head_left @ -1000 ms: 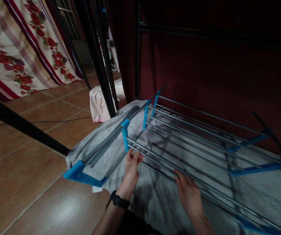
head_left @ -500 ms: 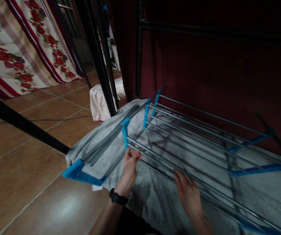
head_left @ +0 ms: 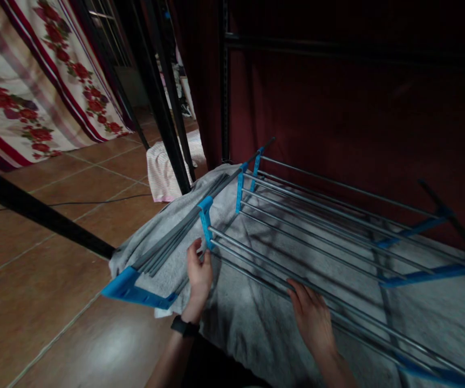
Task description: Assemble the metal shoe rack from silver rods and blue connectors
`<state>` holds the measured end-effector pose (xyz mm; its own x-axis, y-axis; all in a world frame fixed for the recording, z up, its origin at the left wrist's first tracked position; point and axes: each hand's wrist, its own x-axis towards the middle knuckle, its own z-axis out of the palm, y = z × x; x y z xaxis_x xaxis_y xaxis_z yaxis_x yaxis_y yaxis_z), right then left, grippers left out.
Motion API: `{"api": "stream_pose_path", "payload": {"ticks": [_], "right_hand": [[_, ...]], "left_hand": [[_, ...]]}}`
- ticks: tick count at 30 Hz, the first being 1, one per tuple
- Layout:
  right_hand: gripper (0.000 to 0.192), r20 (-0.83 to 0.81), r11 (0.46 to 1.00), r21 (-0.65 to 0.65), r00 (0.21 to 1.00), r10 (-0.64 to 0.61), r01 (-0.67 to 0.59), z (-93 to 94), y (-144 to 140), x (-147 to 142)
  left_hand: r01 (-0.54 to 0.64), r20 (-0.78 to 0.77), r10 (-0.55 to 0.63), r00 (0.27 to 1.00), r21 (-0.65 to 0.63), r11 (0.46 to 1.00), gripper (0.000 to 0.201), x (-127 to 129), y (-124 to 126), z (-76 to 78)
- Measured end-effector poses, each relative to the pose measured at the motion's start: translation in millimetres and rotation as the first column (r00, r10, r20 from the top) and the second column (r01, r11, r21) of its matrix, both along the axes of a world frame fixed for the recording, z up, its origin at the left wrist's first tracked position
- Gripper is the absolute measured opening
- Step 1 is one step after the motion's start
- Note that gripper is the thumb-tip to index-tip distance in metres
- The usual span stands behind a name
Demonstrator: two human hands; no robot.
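A dark maroon curtain [head_left: 357,124] fills the far right of the view, hung behind a black metal frame [head_left: 225,81]. A brown tiled floor [head_left: 46,302] spreads across the left, with a flowered cloth [head_left: 26,91] hanging at the far left and a black cable running over the tiles. A black bar [head_left: 38,218] slants across the left side toward the middle.

A grey towel [head_left: 257,318] lies spread from the centre to the near right, draped over a low surface. Over it lies a folding drying rack [head_left: 317,237] with grey metal rods and blue plastic joints, its main section reaching from the centre to the far right. Its folded side wing [head_left: 163,248] lies to the left on the towel, ending in a blue corner piece [head_left: 129,288] at the near left. Beyond the rack, by the black frame legs, sits a pale pink-striped cloth [head_left: 163,170].

The left hand [head_left: 199,275], with a black watch [head_left: 184,326] on its wrist, is raised just beside the blue hinge [head_left: 206,215] of the rack, fingers together and curled near the ends of the nearest rods; whether they clamp a rod I cannot tell. The right hand [head_left: 313,318] lies flat on the towel under the nearest rods, fingers slightly apart and extended, fingertips touching a rod.
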<state>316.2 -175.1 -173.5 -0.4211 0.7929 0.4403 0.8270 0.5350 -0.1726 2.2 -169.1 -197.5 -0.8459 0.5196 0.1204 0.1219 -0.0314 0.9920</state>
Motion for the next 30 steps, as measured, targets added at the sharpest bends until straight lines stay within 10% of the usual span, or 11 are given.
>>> {"api": "stream_pose_path", "payload": {"ticks": [30], "right_hand": [[0.038,-0.038,1.000,-0.006,0.999,-0.005,0.005,-9.2,0.6,9.5]], "left_hand": [[0.076,0.006,-0.076,0.997,-0.065,0.995,0.024,9.9,14.9,10.0]]}}
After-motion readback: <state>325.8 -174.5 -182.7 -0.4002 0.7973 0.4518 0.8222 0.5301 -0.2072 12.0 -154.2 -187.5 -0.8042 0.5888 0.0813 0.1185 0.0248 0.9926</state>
